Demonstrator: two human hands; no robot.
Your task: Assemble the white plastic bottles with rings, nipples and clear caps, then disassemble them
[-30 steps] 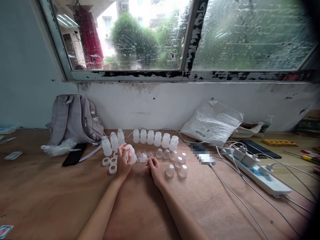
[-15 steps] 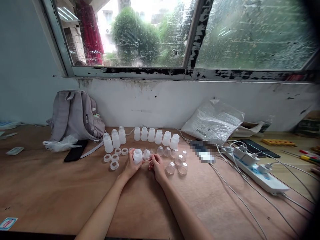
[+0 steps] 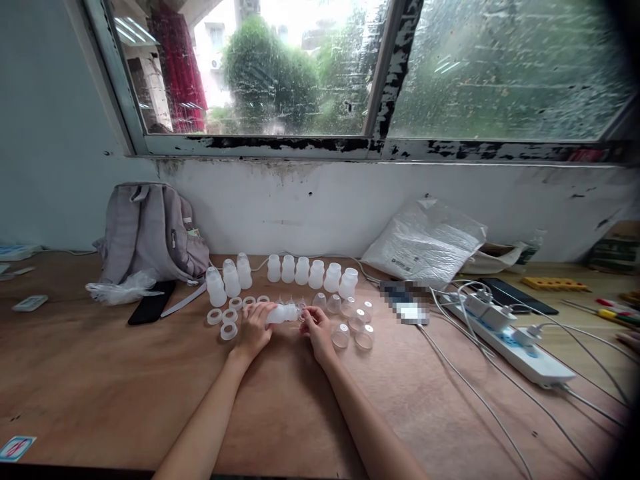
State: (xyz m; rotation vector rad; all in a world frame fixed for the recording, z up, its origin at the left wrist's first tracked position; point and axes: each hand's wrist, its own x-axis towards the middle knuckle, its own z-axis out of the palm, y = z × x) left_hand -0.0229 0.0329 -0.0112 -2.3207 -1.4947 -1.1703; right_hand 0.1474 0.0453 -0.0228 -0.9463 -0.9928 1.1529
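Note:
My left hand (image 3: 255,330) is wrapped around a frosted white baby bottle (image 3: 278,314), tipped on its side with its mouth toward the right. My right hand (image 3: 317,329) pinches a clear bottle nipple (image 3: 301,310), fitted in a collar, at the bottle's mouth; whether they touch is hard to tell. Left of my left hand lie several white rings (image 3: 229,331). Several clear dome caps (image 3: 341,337) sit right of my right hand. Behind them stands a row of uncapped bottles (image 3: 317,275), and three capped bottles (image 3: 216,288) stand farther left.
At the back left are a grey backpack (image 3: 145,227), a plastic bag (image 3: 123,285) and a black phone (image 3: 151,303). A silver bag (image 3: 425,243) leans on the wall. A power strip (image 3: 520,350) with trailing cables (image 3: 475,387) runs along the right.
My left hand has turned the bottle from upright onto its side, its mouth now facing the nipple in my right hand. The right hand has barely moved.

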